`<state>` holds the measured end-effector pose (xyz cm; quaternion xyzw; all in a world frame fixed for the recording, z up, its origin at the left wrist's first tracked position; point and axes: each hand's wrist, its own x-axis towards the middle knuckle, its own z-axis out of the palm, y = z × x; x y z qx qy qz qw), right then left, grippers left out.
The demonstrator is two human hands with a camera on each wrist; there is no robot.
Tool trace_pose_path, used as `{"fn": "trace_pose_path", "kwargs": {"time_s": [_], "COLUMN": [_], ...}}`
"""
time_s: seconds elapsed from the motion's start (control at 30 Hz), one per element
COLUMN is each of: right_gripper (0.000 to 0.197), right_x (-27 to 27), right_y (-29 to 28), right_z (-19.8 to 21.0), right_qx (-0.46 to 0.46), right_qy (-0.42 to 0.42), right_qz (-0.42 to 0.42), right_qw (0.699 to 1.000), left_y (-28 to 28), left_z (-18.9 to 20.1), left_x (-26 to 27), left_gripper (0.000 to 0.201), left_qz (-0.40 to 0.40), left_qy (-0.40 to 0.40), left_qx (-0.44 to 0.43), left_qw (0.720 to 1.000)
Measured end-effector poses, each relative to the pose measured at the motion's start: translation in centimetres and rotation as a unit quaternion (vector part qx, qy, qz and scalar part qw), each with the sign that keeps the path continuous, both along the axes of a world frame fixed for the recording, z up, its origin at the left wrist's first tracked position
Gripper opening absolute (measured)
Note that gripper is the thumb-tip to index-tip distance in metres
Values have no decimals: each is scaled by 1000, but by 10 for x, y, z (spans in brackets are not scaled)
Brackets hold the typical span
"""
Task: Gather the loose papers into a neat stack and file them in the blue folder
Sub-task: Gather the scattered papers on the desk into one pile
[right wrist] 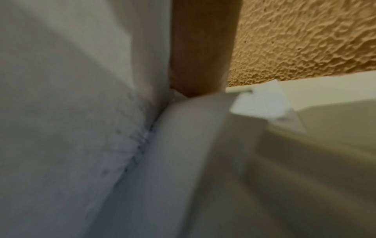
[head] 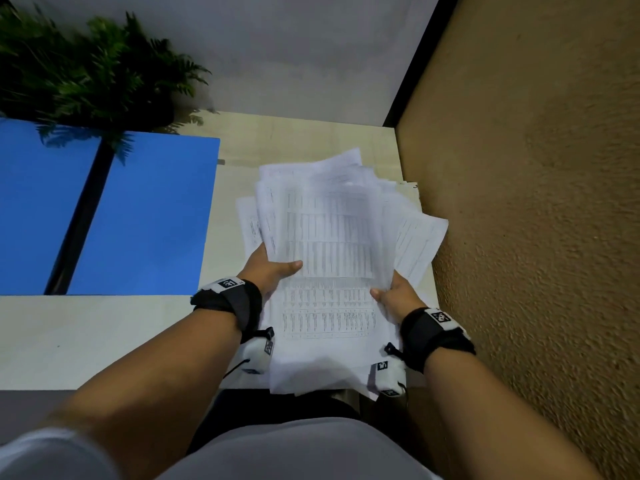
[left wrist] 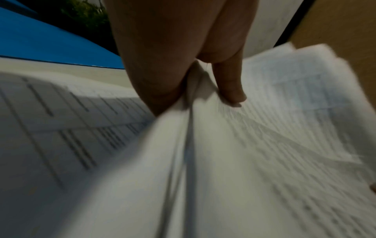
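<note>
A fanned, uneven bundle of printed papers (head: pixel 332 230) is lifted off the desk at the right. My left hand (head: pixel 273 268) grips its left lower edge, thumb on top and fingers underneath. My right hand (head: pixel 394 296) grips the right lower edge the same way. In the left wrist view my thumb (left wrist: pixel 230 87) presses on the top sheet of the papers (left wrist: pixel 284 128). The right wrist view shows blurred papers (right wrist: pixel 81 128) close up. More printed sheets (head: pixel 329 327) lie below my wrists. The blue folder (head: pixel 145 216) lies open and flat on the desk at the left.
A green fern (head: pixel 86 71) stands at the back left, overhanging the folder. A textured tan wall (head: pixel 536 202) runs close along the desk's right edge. The pale desk (head: pixel 86 334) reaches to the front edge near my body.
</note>
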<state>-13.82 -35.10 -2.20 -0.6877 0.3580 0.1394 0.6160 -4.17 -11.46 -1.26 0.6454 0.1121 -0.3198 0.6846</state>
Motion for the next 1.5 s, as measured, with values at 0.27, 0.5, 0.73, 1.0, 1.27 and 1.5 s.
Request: {"fn": "trace_pose_path", "kwargs": {"time_s": [0.27, 0.5, 0.73, 1.0, 1.27, 1.5], "right_gripper": [56, 79, 11, 39, 35, 38], "right_x": [-3, 14, 17, 9, 0, -4], "right_y": [14, -9, -10, -13, -2, -11], "right_z": [12, 6, -15, -1, 10, 36], "right_qx": [0, -224, -75, -283, -204, -331], "right_qy": [-43, 86, 3, 84, 11, -43], "right_qz": [63, -191, -205, 4, -74, -99], "right_qw": [997, 952, 976, 955, 976, 938], "left_y": [32, 80, 78, 69, 76, 74], "left_z": [0, -13, -19, -16, -17, -20], "left_x": [-3, -3, -11, -9, -8, -7], "left_gripper": [47, 48, 48, 41, 48, 49], "left_qz": [100, 178, 158, 110, 67, 67], "left_qy": [30, 48, 56, 19, -8, 4], "left_qx": [71, 123, 106, 139, 205, 199], "left_qw": [992, 975, 980, 984, 976, 978]}}
